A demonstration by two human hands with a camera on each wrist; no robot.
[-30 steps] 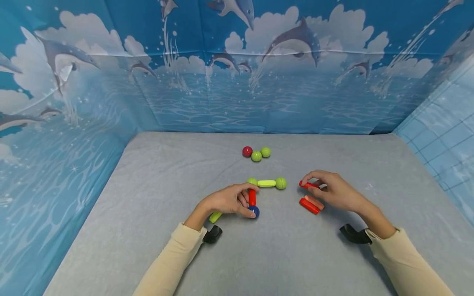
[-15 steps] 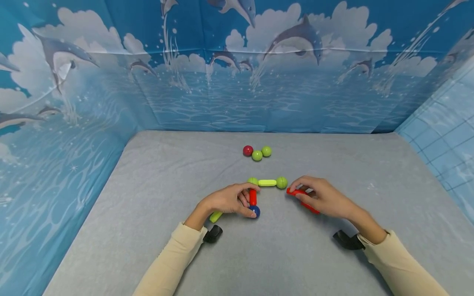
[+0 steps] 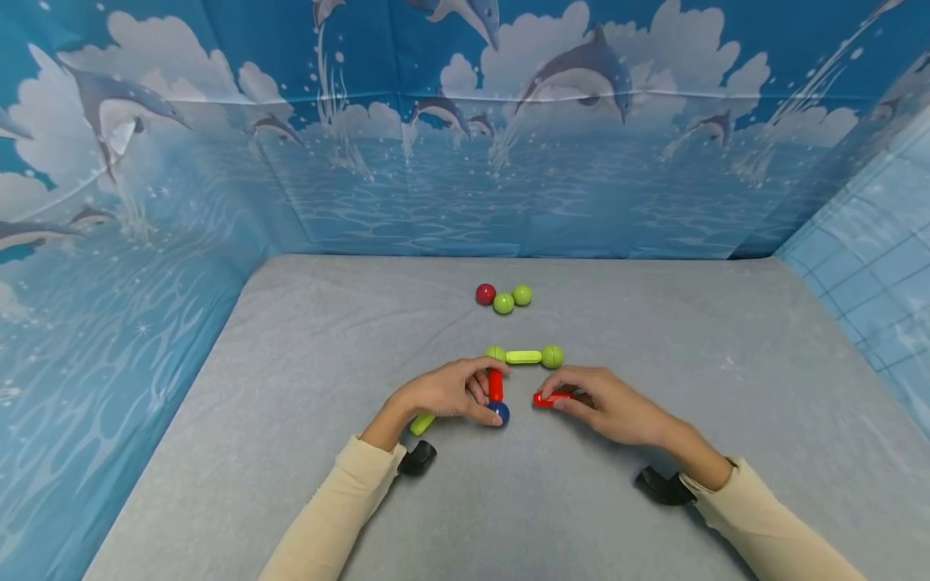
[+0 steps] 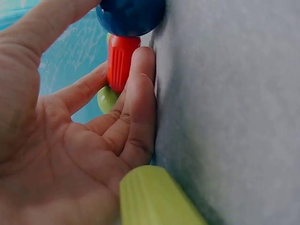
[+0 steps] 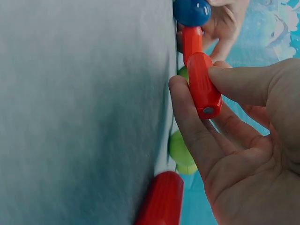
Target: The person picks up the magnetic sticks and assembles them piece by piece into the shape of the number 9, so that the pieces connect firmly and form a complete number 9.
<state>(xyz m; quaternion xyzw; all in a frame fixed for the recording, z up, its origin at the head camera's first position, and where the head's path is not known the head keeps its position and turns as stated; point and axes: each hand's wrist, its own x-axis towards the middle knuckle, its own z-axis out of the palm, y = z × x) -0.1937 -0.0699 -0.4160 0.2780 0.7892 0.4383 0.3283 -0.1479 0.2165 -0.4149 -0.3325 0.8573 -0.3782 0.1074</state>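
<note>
My left hand holds an upright-lying red stick between a green ball and a blue ball, thumb on the blue ball. In the left wrist view the fingers curl beside the red stick under the blue ball. My right hand pinches another red stick between thumb and fingers, a short gap right of the blue ball. The right wrist view shows that stick with a metal dot in its near end. A yellow-green stick joins the corner ball to another green ball.
A red ball and two green balls lie farther back on the grey cloth. A yellow-green stick lies under my left wrist. Near my right wrist is a red stick. A dolphin-print curtain stands behind.
My right hand has moved left and nearer with the pinched red stick, toward the blue ball, and now covers the loose sticks. My left hand has stayed in place.
</note>
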